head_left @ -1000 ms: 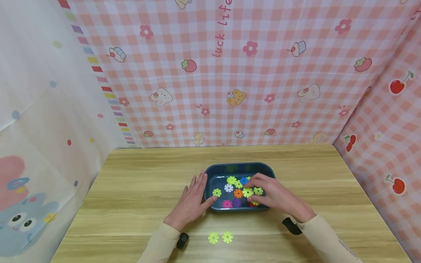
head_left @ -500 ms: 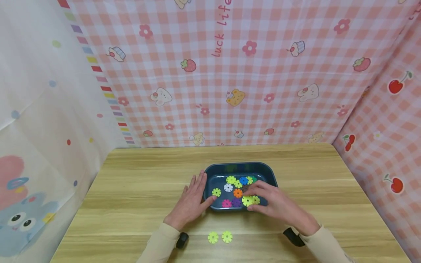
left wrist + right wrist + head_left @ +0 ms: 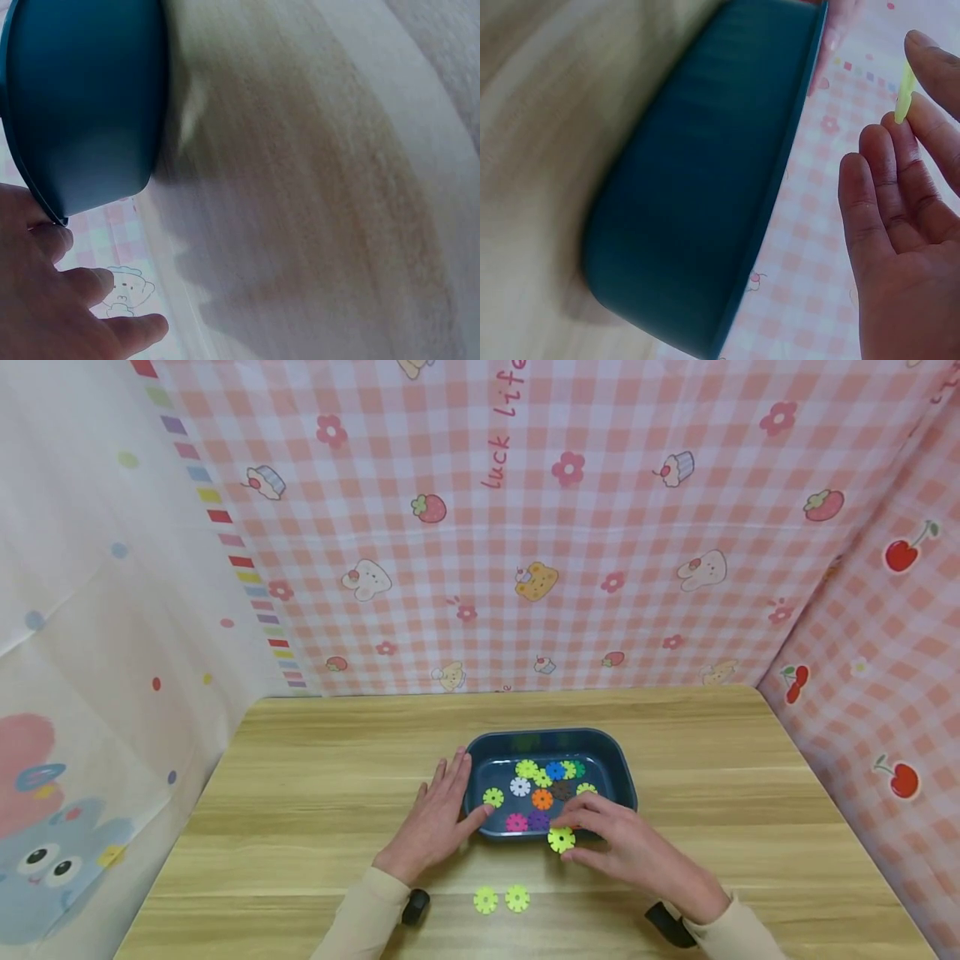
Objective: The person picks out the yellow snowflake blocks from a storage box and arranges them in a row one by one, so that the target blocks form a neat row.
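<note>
A dark blue tray (image 3: 543, 737) on the wooden table holds several small notched discs in mixed colours, among them an orange disc (image 3: 542, 799), a white disc (image 3: 520, 787) and a blue disc (image 3: 555, 770). My right hand (image 3: 633, 847) pinches a yellow-green notched disc (image 3: 561, 839) between thumb and fingers, over the tray's near rim. The right wrist view shows this disc (image 3: 905, 94) edge-on. My left hand (image 3: 435, 827) rests with straight fingers against the tray's left end, its thumb over the rim. Two more yellow-green discs (image 3: 501, 899) lie side by side on the table in front.
The wooden table (image 3: 337, 777) extends around the tray on all sides. A pink checked cloth (image 3: 465, 527) hangs behind it, with further cloths at the left and right. A black wrist strap (image 3: 670, 925) shows beneath the right wrist.
The right hand has drawn the pinched yellow-green disc from inside the tray toward the near rim. A brown disc behind the hand has come into sight. The left hand stays in place.
</note>
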### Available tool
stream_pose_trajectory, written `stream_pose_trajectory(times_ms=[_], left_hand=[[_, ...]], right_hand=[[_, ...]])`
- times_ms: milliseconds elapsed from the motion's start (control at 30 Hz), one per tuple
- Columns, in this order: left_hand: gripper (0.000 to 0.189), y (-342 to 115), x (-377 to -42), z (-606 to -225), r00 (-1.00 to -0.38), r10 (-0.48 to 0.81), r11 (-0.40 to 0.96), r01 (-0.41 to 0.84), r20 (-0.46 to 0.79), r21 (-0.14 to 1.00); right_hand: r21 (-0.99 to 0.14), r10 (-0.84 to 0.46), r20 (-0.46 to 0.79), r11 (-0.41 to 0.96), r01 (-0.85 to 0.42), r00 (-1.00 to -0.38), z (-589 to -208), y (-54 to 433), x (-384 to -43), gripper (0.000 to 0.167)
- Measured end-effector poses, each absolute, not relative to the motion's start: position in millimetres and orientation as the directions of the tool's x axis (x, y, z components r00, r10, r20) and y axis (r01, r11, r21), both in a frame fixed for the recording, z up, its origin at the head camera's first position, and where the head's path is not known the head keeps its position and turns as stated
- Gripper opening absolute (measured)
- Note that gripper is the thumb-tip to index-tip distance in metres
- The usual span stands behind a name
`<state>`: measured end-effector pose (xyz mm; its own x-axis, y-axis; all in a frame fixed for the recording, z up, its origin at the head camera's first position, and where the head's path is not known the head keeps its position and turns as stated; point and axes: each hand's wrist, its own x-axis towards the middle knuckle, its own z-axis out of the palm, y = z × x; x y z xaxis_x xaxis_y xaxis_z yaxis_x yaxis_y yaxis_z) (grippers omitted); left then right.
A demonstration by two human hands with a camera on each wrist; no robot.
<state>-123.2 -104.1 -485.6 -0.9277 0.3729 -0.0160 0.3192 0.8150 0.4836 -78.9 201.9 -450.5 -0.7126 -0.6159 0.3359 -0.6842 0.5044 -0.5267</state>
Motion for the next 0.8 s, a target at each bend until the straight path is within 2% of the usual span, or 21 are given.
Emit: stream_pose_trajectory(times_ms=[567, 800], left_hand=[[0.087, -102.5, -122.8, -484.9, -0.932, 0.363, 0.813, 0.310, -0.012, 0.492], [0.087, -102.5, -122.6, -485.0, -0.933, 0.359, 0.812, 0.306, -0.012, 0.496]], right_hand=[[-0.613, -0.626, 0.234, 0.498, -0.613, -0.744, -462.1, 194.5, -56.0, 0.029], [-0.594, -0.649, 0.235, 0.493, -0.635, -0.724, -466.7, 191.1, -51.5, 0.029]])
